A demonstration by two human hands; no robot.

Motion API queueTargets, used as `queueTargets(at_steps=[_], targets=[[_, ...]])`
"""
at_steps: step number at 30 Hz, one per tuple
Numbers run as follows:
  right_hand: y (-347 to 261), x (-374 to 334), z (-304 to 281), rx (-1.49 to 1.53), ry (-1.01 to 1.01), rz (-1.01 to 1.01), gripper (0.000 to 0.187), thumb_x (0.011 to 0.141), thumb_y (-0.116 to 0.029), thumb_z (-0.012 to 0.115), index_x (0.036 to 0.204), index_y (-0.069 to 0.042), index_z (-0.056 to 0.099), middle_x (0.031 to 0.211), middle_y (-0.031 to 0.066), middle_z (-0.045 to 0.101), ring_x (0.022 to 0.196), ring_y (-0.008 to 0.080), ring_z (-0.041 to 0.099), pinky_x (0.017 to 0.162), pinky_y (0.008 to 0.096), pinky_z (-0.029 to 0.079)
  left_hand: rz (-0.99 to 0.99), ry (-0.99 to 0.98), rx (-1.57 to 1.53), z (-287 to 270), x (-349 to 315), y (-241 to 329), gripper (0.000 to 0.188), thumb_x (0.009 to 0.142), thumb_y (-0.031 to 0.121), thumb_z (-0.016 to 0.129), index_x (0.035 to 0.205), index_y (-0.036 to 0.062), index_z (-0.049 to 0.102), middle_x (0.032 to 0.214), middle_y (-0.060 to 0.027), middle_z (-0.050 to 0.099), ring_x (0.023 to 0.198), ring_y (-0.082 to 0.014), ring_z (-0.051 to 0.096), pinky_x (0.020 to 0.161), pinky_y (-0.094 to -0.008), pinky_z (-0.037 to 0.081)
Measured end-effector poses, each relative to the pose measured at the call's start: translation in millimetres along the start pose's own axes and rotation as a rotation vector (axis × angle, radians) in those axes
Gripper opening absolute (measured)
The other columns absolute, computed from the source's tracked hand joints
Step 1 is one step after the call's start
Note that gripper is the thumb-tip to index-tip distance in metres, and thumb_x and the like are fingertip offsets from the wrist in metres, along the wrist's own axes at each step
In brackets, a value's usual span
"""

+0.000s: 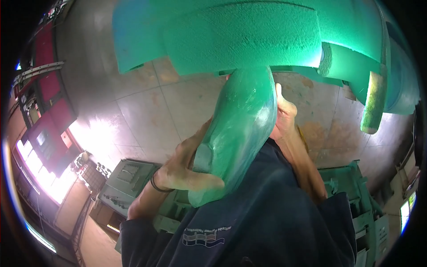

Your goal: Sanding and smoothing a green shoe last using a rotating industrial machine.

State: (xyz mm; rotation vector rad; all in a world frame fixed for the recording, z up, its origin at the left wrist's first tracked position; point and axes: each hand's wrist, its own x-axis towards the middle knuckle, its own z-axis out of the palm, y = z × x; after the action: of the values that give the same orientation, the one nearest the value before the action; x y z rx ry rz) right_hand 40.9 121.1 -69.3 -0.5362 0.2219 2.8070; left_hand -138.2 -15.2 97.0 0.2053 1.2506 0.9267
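A long, glossy green piece shaped like a shoe last is held between my two hands, tilted with its lower end toward my body. My left hand wraps its lower left side, thumb lying across the front and the other fingers mostly hidden behind. On the upper right side, my right hand grips it with the thumb up and the fingers largely out of sight. The far end reaches under the front edge of a green-coated machine hood; whether it touches anything there is hidden.
To the hood's right hangs a rounded green arm with a worn end. Behind me stand green-dusted metal cabinets on the left and more green metal equipment on the right. A dark red panel stands far left, above tiled floor.
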Motion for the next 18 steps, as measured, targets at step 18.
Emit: queueTargets(at_steps=[18], targets=[[-12, 25, 31, -0.422, 0.141, 0.08, 0.055, 0.099, -0.038, 0.056, 0.143, -0.007, 0.044, 0.133, 0.0047, 0.054, 0.118, 0.0156, 0.054, 0.094, 0.0405, 0.049, -0.26, 0.097, -0.483, -19, 24, -15, 0.058, 0.093, 0.032, 0.056, 0.131, -0.0114, 0.046, 0.106, -0.0294, 0.064, 0.088, -0.0354, 0.07, 0.076, -0.0449, 0.059]])
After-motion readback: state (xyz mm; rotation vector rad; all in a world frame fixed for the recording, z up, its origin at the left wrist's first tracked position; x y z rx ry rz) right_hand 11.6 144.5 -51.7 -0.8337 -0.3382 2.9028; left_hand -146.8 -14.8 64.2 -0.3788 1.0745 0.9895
